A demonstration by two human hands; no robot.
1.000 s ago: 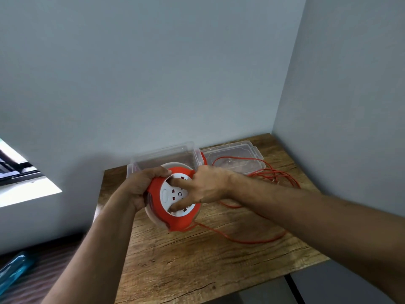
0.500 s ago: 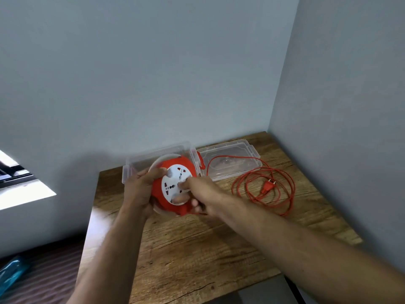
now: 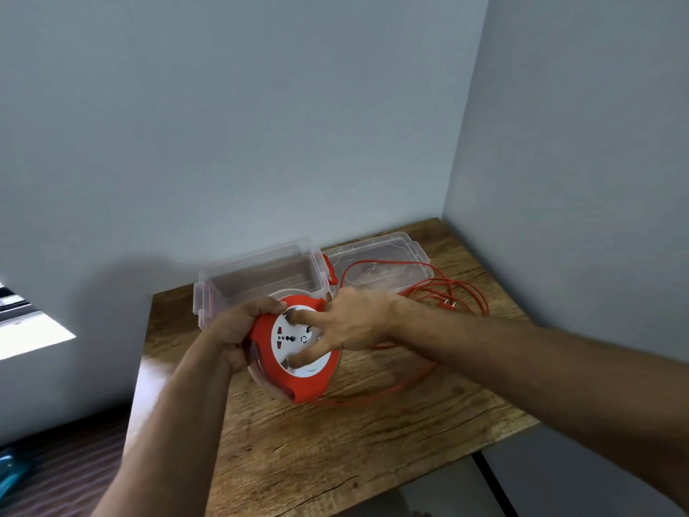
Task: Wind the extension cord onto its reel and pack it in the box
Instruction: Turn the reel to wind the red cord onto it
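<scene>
Two hands are on the cord reel (image 3: 296,352), which you hold just above the wooden table (image 3: 335,453), in front of the clear plastic box (image 3: 261,278). Your left hand (image 3: 235,330) is closed round the reel's red rim on its left side, thumb over the top edge. Your right hand (image 3: 350,322) lies spread across the white socket face, with its fingers (image 3: 309,354) pressed into the face, apparently to turn it; they are splayed, not curled round anything. Most of the orange cord (image 3: 440,289) is not yet wound: it trails from under the reel across the table and lies in loose loops near the box lid (image 3: 406,251), with what looks like the plug among them, though it is too small to be sure. Expect the reel to feel light and rigid, its smooth plastic rim a little slippery, so keep your left grip on the outer rim and clear of the groove where the cord feeds in. The cord is thin and limp and is likely to kink or snag on the lid as it draws in, so let it run slack. The box looks brittle, so lower the reel in, do not drop it.
</scene>
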